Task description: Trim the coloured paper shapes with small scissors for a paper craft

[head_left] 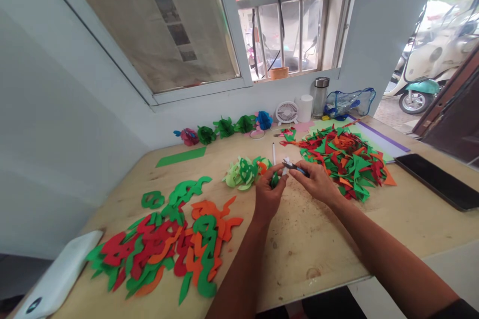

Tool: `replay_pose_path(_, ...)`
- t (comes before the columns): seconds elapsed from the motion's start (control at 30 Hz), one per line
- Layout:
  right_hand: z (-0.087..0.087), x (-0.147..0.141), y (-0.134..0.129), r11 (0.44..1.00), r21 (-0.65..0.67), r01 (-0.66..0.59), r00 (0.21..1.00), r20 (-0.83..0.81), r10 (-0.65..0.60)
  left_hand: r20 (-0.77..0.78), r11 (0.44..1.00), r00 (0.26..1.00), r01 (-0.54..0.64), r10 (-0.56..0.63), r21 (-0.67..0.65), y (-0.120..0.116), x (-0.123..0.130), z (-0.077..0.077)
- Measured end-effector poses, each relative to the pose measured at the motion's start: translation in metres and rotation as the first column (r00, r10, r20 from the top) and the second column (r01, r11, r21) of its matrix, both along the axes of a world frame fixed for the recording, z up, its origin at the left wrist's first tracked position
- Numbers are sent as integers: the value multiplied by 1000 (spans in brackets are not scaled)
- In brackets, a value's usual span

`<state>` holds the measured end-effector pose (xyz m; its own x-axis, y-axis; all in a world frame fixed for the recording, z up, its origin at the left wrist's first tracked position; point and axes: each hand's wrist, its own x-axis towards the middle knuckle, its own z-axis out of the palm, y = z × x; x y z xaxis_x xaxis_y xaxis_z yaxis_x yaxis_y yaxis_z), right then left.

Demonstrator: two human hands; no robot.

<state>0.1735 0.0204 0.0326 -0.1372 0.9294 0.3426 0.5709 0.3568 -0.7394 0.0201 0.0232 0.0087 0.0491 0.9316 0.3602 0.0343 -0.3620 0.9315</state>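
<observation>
My left hand (268, 192) is closed, pinching a small white strip (286, 168) between thumb and fingers. A green paper piece (275, 179) also shows at that hand, partly hidden by the fingers. My right hand (316, 182) is closed around small dark-handled scissors (297, 168), whose metal tips meet the top of the white strip. Just left of my left hand lies a cluster of pale green and green folded paper shapes (245, 172) with some orange. Behind my hands a white pen (273, 153) lies on the wooden table (299, 239).
Wavy red, green and orange cut-outs (157, 244) spread across the left, near a white device (63, 274). Paper scraps (348, 159) heap at right beside a black phone (436, 179). Paper flowers (224, 127), a small fan (287, 112) and a glass bottle (321, 97) line the wall.
</observation>
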Motion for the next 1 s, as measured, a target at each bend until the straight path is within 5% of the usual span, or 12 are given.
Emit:
replay_pose_path(0.67, -10, -4, -3, 937, 255, 237, 904, 295, -309, -168, 985, 981, -74, 100, 154, 2, -1, -3)
replay_pose_path(0.87, -9, 0, -2, 863, 345, 369, 844, 264, -466, -281, 967, 944, -108, 172, 230, 1, 3, -3)
replay_pose_path(1.0, -7, -1, -2, 868, 366, 334, 840, 302, -451, -327, 951, 923, -105, 202, 291, 3, 9, -8)
